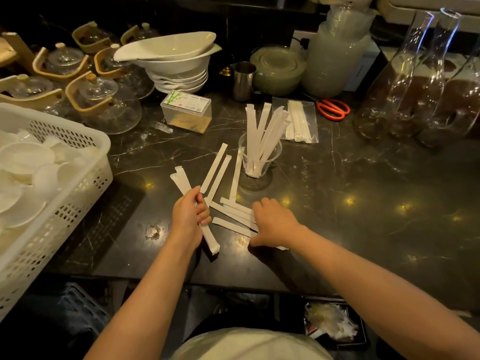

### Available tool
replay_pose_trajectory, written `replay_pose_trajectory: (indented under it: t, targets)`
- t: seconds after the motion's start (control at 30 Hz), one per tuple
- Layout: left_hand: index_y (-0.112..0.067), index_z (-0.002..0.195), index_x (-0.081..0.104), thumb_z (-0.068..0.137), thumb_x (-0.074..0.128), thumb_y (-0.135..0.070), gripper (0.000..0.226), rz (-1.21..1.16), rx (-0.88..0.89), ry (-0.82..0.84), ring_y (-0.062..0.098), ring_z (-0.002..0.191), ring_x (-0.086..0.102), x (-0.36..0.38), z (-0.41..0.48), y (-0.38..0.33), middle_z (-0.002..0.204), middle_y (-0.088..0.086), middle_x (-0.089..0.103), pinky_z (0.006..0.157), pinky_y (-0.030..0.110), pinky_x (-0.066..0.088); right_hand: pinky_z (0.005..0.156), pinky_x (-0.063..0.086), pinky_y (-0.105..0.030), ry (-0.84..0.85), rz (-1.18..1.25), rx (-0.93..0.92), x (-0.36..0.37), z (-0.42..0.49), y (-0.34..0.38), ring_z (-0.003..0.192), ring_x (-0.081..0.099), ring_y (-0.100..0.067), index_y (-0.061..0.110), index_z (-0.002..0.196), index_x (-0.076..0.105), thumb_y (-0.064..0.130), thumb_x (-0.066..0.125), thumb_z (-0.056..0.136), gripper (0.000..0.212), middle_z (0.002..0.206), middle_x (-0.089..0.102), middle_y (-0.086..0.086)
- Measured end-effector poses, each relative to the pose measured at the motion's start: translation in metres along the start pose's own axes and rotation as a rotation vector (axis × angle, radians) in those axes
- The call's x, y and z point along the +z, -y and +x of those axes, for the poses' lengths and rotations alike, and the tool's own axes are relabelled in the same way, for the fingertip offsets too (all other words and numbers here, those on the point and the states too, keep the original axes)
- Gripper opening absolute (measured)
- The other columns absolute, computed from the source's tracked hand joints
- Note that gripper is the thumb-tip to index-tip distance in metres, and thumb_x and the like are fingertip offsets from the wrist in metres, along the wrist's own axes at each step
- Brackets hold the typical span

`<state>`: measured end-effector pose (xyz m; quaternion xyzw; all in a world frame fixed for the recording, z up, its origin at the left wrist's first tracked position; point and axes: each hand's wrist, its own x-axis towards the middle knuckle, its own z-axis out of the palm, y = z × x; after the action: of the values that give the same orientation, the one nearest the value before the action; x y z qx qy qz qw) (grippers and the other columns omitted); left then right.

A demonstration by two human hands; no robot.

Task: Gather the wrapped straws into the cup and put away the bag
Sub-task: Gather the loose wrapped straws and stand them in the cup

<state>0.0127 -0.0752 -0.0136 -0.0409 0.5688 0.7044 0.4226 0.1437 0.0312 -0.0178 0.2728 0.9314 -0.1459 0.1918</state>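
A clear plastic cup [260, 162] stands mid-counter with several white paper-wrapped straws [262, 131] upright in it. Several more wrapped straws [219, 175] lie loose on the dark marble in front of it. My left hand [188, 214] is shut on a small bundle of wrapped straws [183, 179] that sticks out above and below the fist. My right hand [272, 222] rests palm-down on the flat straws [233, 211], fingers spread over their ends. A clear plastic bag [301, 120] holding a few straws lies behind the cup, to its right.
Orange scissors [333, 109] lie right of the bag, glass carafes [420, 81] beyond them. A clear toothpick box [187, 113], steel jug [242, 80] and stacked white bowls [179, 66] stand behind. A white basket [65, 183] of dishes fills the left.
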Motion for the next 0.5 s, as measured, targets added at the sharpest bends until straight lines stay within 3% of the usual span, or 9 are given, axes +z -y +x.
replay_pose_trajectory:
  t: [0.17,0.37,0.5]
  targets:
    - [-0.015,0.054,0.038,0.09,0.04,-0.02,0.037,-0.006,-0.004,0.008,0.005,0.026,0.023,-0.0011,-0.0009,0.0026,0.03,-0.008,0.03,0.031,0.017,0.02,0.073,0.042,-0.037,-0.021,-0.035,-0.014,0.0032,0.0049,0.0107,0.101,0.051,-0.033,0.003,0.106,0.045,0.013,0.055,0.081,0.029,0.112,0.053,-0.018]
    - [-0.015,0.055,0.038,0.09,0.041,-0.02,0.036,-0.006,-0.008,-0.003,0.005,0.027,0.023,-0.0028,0.0,0.0044,0.031,-0.008,0.03,0.032,0.018,0.019,0.068,0.039,-0.036,-0.034,-0.085,-0.033,0.0085,0.0004,0.0102,0.095,0.054,-0.034,0.004,0.106,0.043,0.006,0.037,0.091,0.017,0.109,0.055,-0.021]
    - [-0.014,0.055,0.038,0.09,0.041,-0.019,0.035,-0.022,-0.012,-0.023,0.004,0.027,0.022,-0.0042,0.0031,0.0056,0.03,-0.005,0.029,0.032,0.018,0.018,0.071,0.041,-0.036,-0.007,-0.056,-0.009,0.0084,-0.0012,0.0069,0.096,0.053,-0.034,0.004,0.107,0.041,0.003,0.037,0.09,0.017,0.111,0.054,-0.021]
